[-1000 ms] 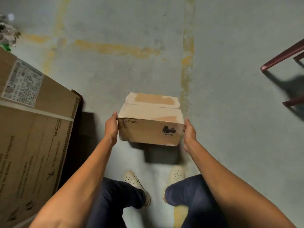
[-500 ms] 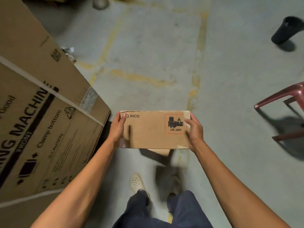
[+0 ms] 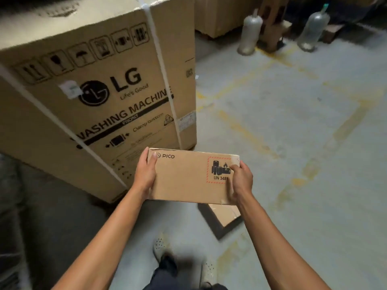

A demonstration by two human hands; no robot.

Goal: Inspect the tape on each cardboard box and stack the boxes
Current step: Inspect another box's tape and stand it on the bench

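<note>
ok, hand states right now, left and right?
Left hand: holding the PICO box by its left end.
Right hand: holding the same box by its right end.

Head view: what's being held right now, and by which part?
The PICO cardboard box, held by its two ends: the left hand grips the end near the PICO logo, the right hand the end by the UN 3481 label.

Large LG washing-machine carton [image 3: 100,97], white-strapped, far left; clear plastic bottle [image 3: 249,34], far centre; second clear bottle [image 3: 313,28], far right; grey concrete floor [image 3: 303,114] bearing worn yellow lines [image 3: 245,132].
</note>
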